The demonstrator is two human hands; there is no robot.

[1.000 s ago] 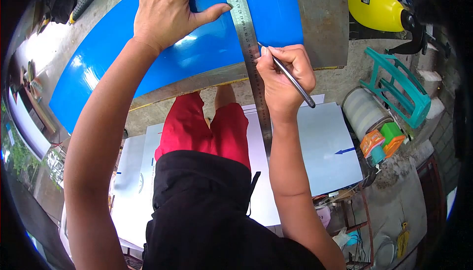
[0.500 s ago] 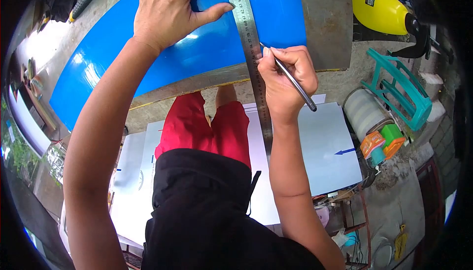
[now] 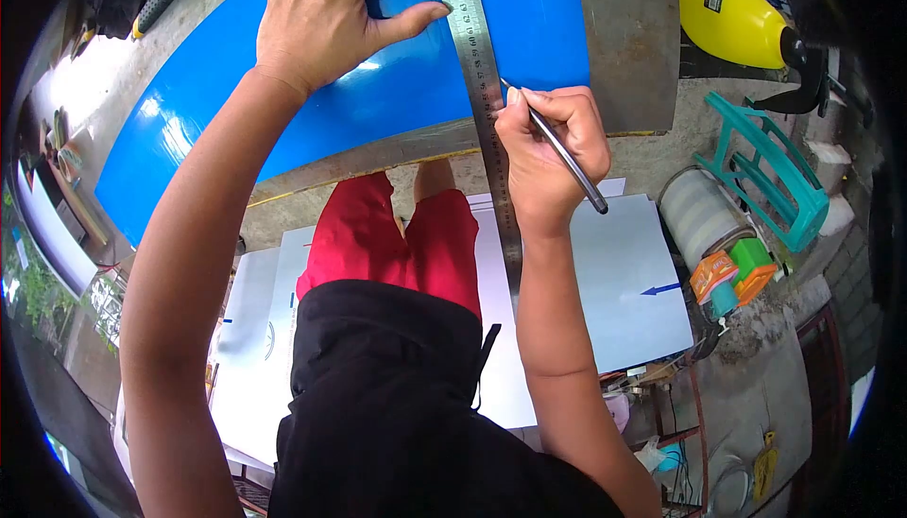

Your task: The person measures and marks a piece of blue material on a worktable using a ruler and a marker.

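Note:
A glossy blue sheet (image 3: 227,130) lies on the work table, and a long steel ruler (image 3: 475,50) runs across it and out past the near edge. My left hand (image 3: 321,17) rests flat on the sheet with fingers spread, its thumb tip touching the ruler's left edge. In my right hand (image 3: 557,145) is a slim dark pen (image 3: 567,159), pinched near its point. The pen's tip meets the sheet along the ruler's right edge. My right fingers sit close against the ruler.
The table's edge (image 3: 378,159) crosses in front of my legs. White boards (image 3: 624,282) lie behind me. To the right are a yellow spray bottle (image 3: 727,17), a green plastic stool (image 3: 770,178) and a striped drum (image 3: 704,206). A yellow-black tool handle (image 3: 161,8) lies at upper left.
Both hands, the ruler and the sheet keep almost the same places. The pen tip stays at the ruler's edge, with only a very slight shift.

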